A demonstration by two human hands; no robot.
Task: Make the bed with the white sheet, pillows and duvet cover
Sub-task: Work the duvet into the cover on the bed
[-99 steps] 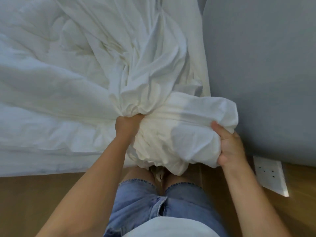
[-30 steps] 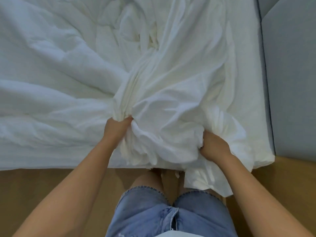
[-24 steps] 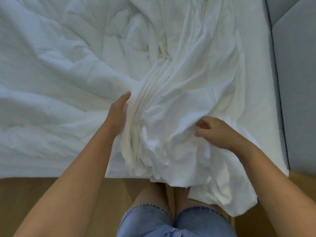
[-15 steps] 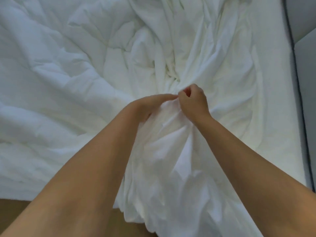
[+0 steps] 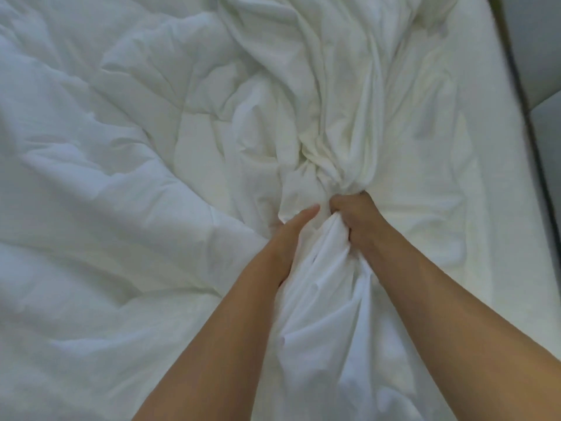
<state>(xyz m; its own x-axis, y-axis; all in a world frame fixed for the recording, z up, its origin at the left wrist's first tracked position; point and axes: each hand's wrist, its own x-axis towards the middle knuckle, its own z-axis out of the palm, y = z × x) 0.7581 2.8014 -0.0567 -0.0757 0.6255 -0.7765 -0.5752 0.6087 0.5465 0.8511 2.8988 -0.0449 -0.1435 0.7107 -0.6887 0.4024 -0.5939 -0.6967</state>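
Reached from the bed's near edge toward 12 o'clock, deeper over the duvet cover (image 5: 349, 132). Right hand (image 5: 355, 217) fisted round its gathered folds; left hand (image 5: 291, 232) pressed alongside at 9 o'clock, fingers fairly straight. Probably gathering more cloth, spreading not yet done.

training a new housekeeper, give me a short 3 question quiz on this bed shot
1. True or false: the right hand grips a bunched fold of the white cover.
2. How does the left hand lie? A) fingers straight along the cloth B) raised clear of the bed C) gripping a pillow
3. Fill in: the puffy quilted duvet lies to the ____ of the hands.

Key: 1 true; 2 A; 3 left
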